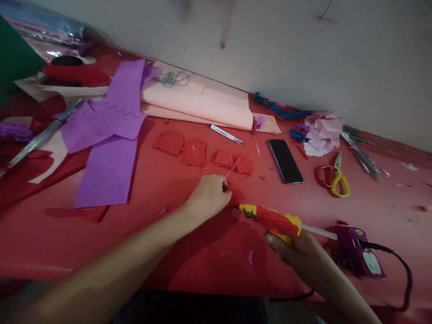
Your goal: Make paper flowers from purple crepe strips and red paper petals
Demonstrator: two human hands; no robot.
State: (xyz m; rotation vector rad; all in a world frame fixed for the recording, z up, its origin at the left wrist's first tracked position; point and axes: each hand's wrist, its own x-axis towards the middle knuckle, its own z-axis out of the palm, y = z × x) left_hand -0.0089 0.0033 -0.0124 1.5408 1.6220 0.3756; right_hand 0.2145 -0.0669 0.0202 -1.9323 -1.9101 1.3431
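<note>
My left hand point(209, 196) is closed in a pinch on a thin white stick point(231, 171) with a red crepe paper piece point(237, 194) at its lower end, just above the red table point(189, 252). My right hand point(297, 252) grips a red and yellow glue gun point(272, 220), its nozzle pointing left at the paper by my left fingers. A glue stick pokes out of the gun's back end. Several cut red paper petals point(195, 153) lie in a row beyond my left hand.
A black phone point(285, 160) lies right of the petals, with red and yellow scissors point(332, 179) further right. Purple paper sheets point(111, 148), pink paper point(202, 101) and a white pen point(225, 134) sit at the back. A purple device point(357, 252) with a black cord lies near my right hand.
</note>
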